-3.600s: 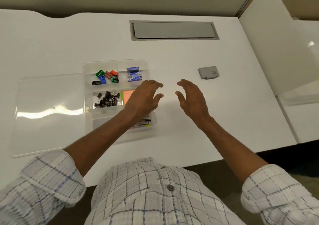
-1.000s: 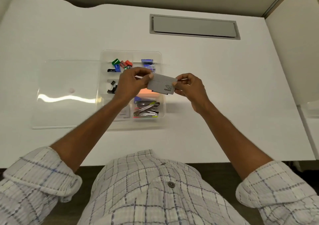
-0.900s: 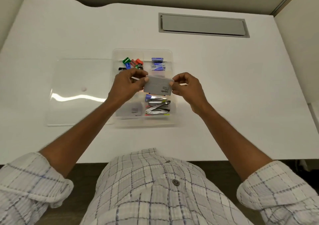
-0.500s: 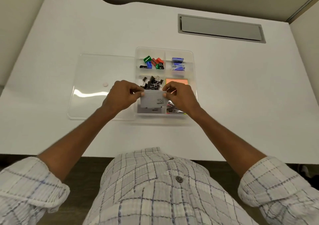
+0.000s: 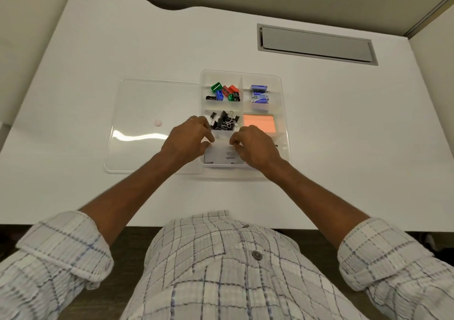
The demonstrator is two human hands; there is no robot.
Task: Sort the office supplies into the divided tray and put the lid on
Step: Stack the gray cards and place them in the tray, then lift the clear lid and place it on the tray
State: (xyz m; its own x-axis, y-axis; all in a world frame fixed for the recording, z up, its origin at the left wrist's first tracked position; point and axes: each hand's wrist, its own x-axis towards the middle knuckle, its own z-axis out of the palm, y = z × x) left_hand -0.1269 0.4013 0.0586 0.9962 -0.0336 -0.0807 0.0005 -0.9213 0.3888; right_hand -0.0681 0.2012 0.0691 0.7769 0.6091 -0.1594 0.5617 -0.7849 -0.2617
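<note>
Both hands, left (image 5: pixel 187 140) and right (image 5: pixel 255 146), pinch the grey box (image 5: pixel 222 157) lying between them in the tray's (image 5: pixel 284 113) near-left compartment.

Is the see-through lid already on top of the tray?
No, the clear lid lies flat on the desk to the left of the divided tray, whose compartments are open on top.

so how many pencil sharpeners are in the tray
6 that I can make out, all in the far-left compartment of the tray: two green, two red, one blue, one black. Others may be hidden beneath.
</note>
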